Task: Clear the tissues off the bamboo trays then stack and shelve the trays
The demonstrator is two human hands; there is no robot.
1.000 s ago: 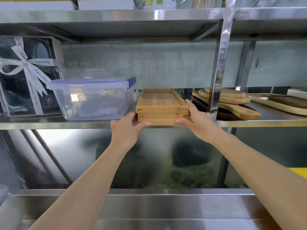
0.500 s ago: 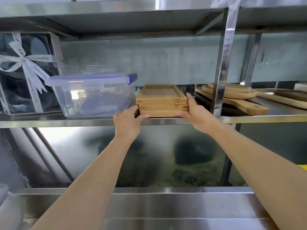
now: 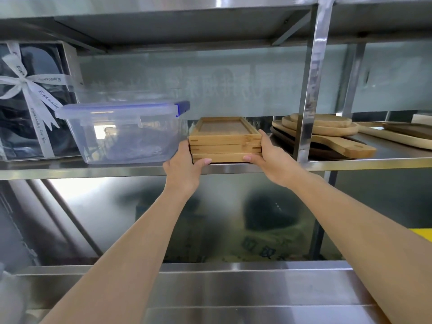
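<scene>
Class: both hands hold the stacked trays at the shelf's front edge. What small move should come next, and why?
Probably let go: the stack of trays seems to rest flat on the shelf, between the plastic box and the post, with left hand and right hand at its sides.

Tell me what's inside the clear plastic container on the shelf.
Through the clear plastic container with its blue-clipped lid, a crumpled bluish mass lies on the bottom; the frosted walls blur it, so what it is cannot be told. The rest looks empty.

Both bare forearms reach up and forward. The left hand and right hand clasp opposite ends of the stacked rectangular bamboo trays, thumbs pressed on the front edge.
</scene>
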